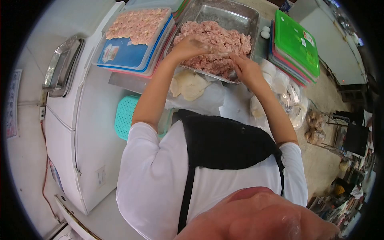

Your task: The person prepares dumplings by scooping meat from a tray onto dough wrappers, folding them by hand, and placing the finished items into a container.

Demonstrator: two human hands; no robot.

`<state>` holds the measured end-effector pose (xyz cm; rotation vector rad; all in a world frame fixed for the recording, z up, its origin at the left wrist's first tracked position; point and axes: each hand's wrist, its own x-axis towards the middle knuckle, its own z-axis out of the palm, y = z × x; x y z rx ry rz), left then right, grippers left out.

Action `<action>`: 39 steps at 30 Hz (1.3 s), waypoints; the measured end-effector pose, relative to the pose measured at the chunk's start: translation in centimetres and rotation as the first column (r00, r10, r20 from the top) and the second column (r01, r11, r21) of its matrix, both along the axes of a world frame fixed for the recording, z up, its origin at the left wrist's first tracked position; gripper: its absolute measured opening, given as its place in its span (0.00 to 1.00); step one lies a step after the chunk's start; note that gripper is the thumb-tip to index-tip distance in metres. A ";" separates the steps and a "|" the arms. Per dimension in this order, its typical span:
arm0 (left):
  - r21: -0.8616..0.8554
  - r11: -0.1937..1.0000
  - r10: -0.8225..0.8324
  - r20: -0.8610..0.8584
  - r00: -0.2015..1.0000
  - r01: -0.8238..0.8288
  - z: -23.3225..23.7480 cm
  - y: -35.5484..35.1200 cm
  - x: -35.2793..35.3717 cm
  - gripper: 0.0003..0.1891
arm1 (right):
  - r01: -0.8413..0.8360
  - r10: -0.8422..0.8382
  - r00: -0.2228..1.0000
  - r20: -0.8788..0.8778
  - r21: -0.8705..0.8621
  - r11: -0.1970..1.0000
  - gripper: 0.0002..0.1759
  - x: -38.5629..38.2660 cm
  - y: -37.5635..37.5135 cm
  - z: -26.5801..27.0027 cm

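Over the near part of a metal tray (256, 20) of raw minced meat (218, 34), my two hands are close together. My left hand (191, 47) is bent inward, its fingertips blurred against the meat. My right hand (245, 69) has its thumb and fingers drawn together, and whatever is between them blends with the meat. Just below the tray, a pile of pale, thin dough wrappers (189, 85) lies on clear plastic. To the left, rows of small, filled pink dumplings (138, 25) cover much of a blue-lidded container stack (120, 54).
Green-topped stacked lids (294, 44) stand at right, beside white eggs (265, 33). Bagged white packages (286, 90) sit by my right forearm. A turquoise perforated basket (125, 116) is near my left elbow. A white refrigerator (96, 148) stands at left.
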<state>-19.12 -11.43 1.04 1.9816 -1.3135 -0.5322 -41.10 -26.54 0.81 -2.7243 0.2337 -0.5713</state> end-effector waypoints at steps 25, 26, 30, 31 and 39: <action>-0.069 0.996 -0.068 -0.145 0.987 0.058 6.5 16.7 10.3 0.39 | 0.040 -0.056 0.994 -0.096 -0.154 0.987 0.15 8.0 13.4 12.3; -0.105 0.994 -0.057 -0.118 0.991 0.044 6.5 17.4 10.8 0.38 | 0.025 -0.033 0.996 -0.087 -0.087 0.996 0.14 8.5 14.3 12.8; -0.205 0.976 -0.084 -0.036 0.996 0.075 7.0 19.8 12.1 0.35 | -0.073 0.075 0.996 -0.044 0.044 0.996 0.14 11.0 18.3 11.2; -0.223 0.969 -0.108 -0.019 0.994 0.101 7.2 20.3 12.5 0.34 | -0.058 0.060 0.996 -0.069 0.030 0.998 0.14 11.8 18.6 9.4; -0.112 0.993 0.050 0.136 0.989 -0.034 1.6 23.1 22.0 0.34 | 0.112 -0.108 0.994 -0.031 0.267 0.957 0.17 7.4 14.7 4.3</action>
